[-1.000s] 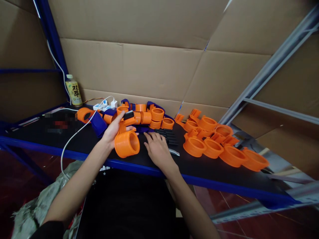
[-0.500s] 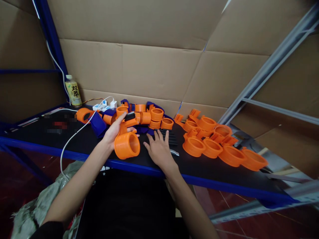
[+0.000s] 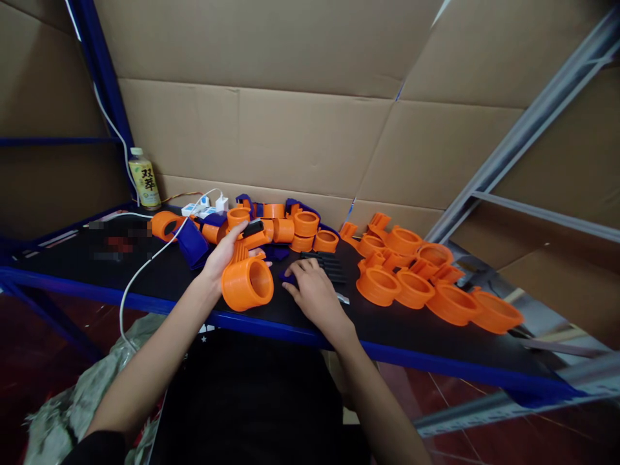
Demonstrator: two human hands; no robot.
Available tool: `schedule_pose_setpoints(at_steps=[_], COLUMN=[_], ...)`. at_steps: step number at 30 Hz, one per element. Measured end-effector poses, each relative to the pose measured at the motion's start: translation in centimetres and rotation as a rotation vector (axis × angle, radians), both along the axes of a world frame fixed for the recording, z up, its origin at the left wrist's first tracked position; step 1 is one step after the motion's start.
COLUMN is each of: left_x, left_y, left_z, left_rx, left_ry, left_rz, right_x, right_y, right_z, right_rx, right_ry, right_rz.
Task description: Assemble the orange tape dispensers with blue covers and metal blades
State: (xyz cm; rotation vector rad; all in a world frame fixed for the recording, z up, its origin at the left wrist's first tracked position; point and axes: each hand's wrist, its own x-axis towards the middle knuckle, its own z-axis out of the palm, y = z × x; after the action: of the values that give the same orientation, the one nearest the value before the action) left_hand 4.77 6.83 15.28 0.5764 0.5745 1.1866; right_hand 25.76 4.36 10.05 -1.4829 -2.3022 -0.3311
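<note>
My left hand (image 3: 223,255) is closed around an orange plastic part with a wide ring (image 3: 247,284) facing me. A black block (image 3: 253,228) sits in the upper end of that part, beside my thumb. Over the black tabletop, my right hand (image 3: 314,284) has its fingers curled and its thumb drawn in on a small dark blue piece (image 3: 287,278), mostly hidden by the fingers. Just past the right hand lie several black strips (image 3: 329,266) side by side. A short silvery strip (image 3: 342,298) shows by the right wrist.
Several orange ring parts (image 3: 380,286) stand grouped on the right of the table. Orange parts with dark blue pieces (image 3: 306,224) are piled at the back. A white cable (image 3: 145,261) crosses the left side to a power strip (image 3: 206,210); a bottle (image 3: 144,181) stands in the corner.
My right hand's fingers, spread flat before, have curled in, and a small dark blue piece now shows at the thumb. The left hand keeps its hold on the orange part.
</note>
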Motion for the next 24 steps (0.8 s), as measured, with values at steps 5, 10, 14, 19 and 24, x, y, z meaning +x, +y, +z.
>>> schedule_pose_setpoints(at_steps=[5, 10, 14, 19, 24], left_x=[0.1, 0.2, 0.3, 1.2, 2.7], left_y=[-0.1, -0.4, -0.2, -0.4, -1.2], left_z=[-0.1, 0.0, -0.3, -0.9, -1.5], left_rx=[0.019, 0.06, 0.056, 0.045, 0.079], left_ry=[0.02, 0.028, 0.045, 0.075, 0.094], left_rz=[-0.023, -0.072, -0.094, -0.109, -0.178], right_x=[0.1, 0.6, 1.8, 3.2, 3.5], right_y=[-0.1, 0.2, 0.4, -0.3, -0.7], right_z=[0.0, 0.2, 1.0, 2.8, 3.6], right_rx=[-0.107, -0.229, -0.352, -0.527, -0.511], right_ry=[0.1, 0.249, 0.618, 1.204, 1.35], right_rz=[0.011, 0.131, 0.234, 0.407, 0.392])
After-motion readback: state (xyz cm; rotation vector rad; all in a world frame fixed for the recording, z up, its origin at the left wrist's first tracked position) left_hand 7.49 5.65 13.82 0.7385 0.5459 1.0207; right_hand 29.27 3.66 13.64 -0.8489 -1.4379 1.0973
